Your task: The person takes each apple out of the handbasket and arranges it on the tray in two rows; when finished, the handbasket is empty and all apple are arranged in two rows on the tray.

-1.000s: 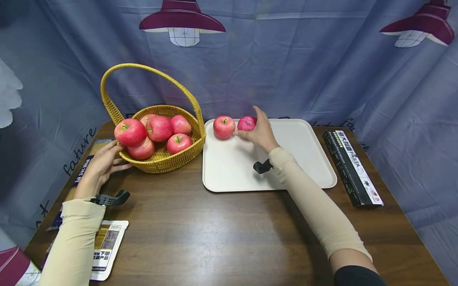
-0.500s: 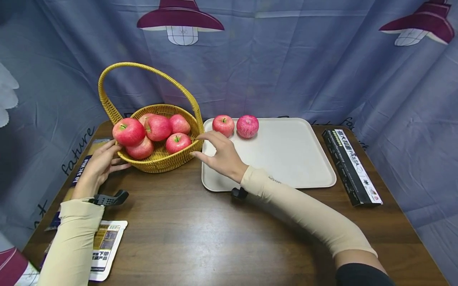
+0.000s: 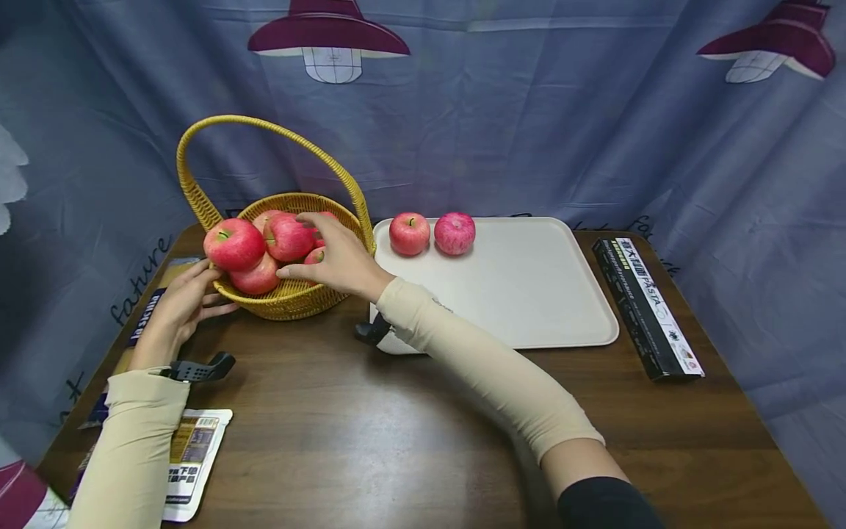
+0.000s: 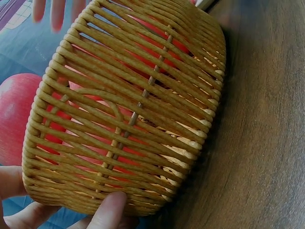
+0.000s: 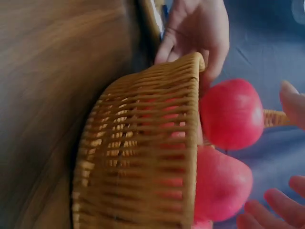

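A yellow wicker basket (image 3: 300, 303) with a tall arched handle stands at the back left, holding several red apples. One apple (image 3: 234, 245) sits high at its left end, with another apple (image 3: 254, 275) beneath it. My left hand (image 3: 181, 303) grips the basket's left end; in the left wrist view the thumb (image 4: 109, 210) presses the outer weave. Over the basket's right half hangs my right hand (image 3: 346, 257), fingers and thumb spread apart, nothing between them. It points at a middle apple (image 3: 287, 236) and partly hides the apples on that side.
A white tray (image 3: 522, 286) lies right of the basket, two apples (image 3: 410, 234) near its back left corner. A black pasta box (image 3: 648, 308) lies at the right. A white-edged pouch (image 3: 194, 463) and a dark-labelled packet (image 3: 147, 316) lie by the left arm.
My right hand has left the apple on the tray and moved left to above the basket, its fingers spread. The left hand stays at the basket's left end.
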Motion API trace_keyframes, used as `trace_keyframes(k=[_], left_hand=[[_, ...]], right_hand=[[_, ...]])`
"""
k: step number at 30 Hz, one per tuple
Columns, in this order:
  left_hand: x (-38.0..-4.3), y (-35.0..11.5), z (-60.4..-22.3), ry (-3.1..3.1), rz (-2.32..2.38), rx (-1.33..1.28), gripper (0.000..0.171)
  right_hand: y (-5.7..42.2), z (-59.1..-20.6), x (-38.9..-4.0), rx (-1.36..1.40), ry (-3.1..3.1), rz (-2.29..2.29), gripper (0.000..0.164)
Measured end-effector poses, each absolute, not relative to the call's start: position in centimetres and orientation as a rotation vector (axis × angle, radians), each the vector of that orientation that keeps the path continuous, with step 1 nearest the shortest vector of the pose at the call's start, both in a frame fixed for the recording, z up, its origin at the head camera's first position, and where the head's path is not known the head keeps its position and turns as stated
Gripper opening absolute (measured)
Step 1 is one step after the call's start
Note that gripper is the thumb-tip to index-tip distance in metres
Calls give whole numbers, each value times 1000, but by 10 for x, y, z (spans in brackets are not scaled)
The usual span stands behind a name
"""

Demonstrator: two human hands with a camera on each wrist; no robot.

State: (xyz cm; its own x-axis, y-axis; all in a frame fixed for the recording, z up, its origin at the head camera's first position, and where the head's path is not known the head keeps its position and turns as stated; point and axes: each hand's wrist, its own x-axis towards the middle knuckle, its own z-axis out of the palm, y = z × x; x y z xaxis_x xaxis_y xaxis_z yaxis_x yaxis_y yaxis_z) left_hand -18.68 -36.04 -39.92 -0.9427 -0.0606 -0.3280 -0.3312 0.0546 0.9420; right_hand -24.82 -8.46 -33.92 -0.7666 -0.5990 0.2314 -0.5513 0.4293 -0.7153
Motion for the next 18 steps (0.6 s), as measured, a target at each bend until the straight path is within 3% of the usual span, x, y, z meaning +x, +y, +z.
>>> trace_keyframes(k=[18], left_hand=[[-184, -363, -400, 2119, 2020, -360, 73]], right_hand=[[-182, -329, -251, -1027, 2687, -865, 95]])
